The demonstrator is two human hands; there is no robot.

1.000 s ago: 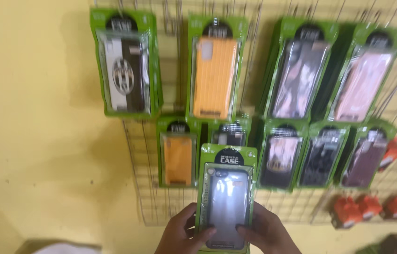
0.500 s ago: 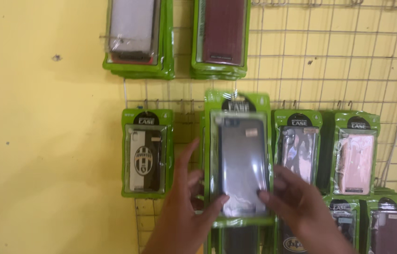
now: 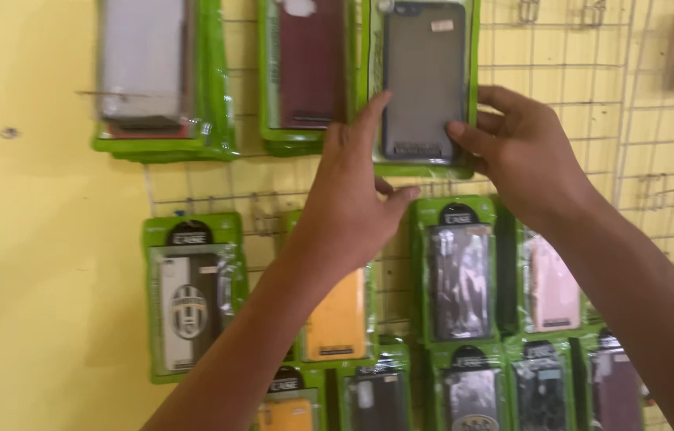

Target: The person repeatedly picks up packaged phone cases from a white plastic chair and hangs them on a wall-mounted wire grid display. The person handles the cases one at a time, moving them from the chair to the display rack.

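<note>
Two bare hands hold a grey phone case in a green pack up against a wire grid on a yellow wall. The left hand presses the pack's lower left edge, fingers spread open and flat, thumb under its bottom edge. The right hand clasps the lower right edge, its fingers curled around the side and gripping the pack. The pack's top runs out of view, so whether it hangs on a hook cannot be told.

Just left of the left fingers hangs a maroon case; further left, a pale case. Below the hands hang more packs: a striped case, an orange case partly behind the left wrist, a dark case and a pink case. Bare hooks show up and right of the right fingers.

The step in hand looks like hanging the pack in the top row. The next move likely calls for lining its hanger hole up with a hook, then letting go gently.
</note>
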